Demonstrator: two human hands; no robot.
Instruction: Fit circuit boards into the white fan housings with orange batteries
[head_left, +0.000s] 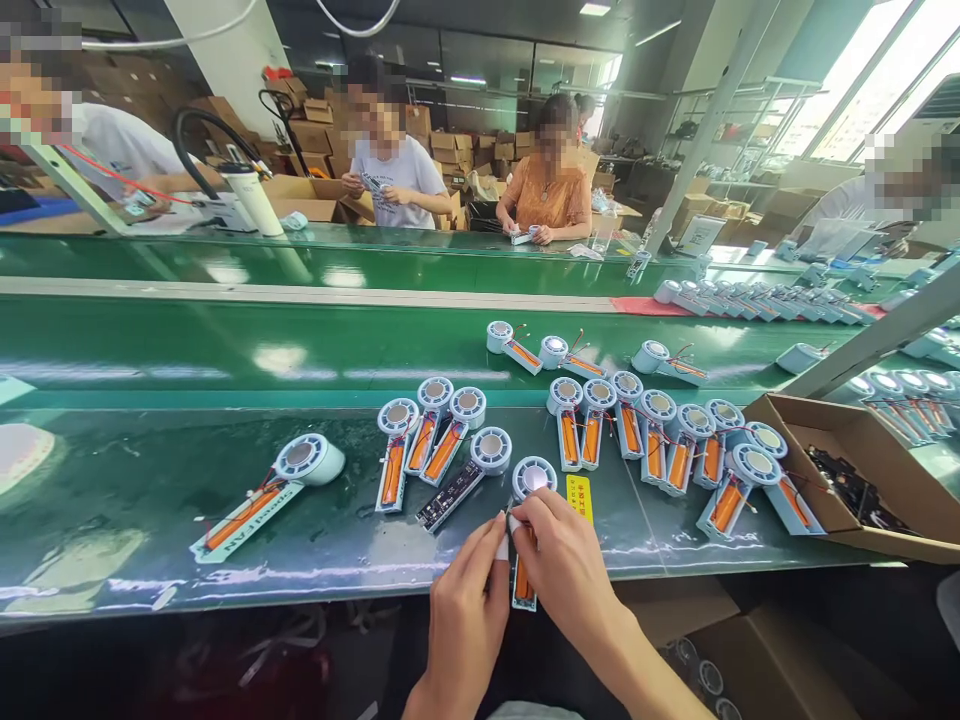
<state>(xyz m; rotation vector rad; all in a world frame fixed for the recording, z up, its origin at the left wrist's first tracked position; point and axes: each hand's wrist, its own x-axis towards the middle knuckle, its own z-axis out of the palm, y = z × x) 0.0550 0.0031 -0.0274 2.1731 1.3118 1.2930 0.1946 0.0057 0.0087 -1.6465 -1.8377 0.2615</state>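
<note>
Working left hand point(466, 600) and right hand point(564, 555): fingertips bunched close together; what they pinch, cannot tell.
Handheld fan point(534, 477): beneath them, bench point(315, 565) edge; likely fine fitting, next move wants steady fingertips.
Circuit-board fan point(456, 490): just beyond, leftward.

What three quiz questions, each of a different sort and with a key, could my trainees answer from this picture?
1. True or false: the left hand and right hand are working at the same fan unit.
2. Multiple choice: what lies in the open cardboard box on the bench at right? A) orange cylinders B) dark parts C) yellow labels
3. Fill in: the label next to the right hand is ____.

Key: 1 true; 2 B; 3 yellow.
</note>
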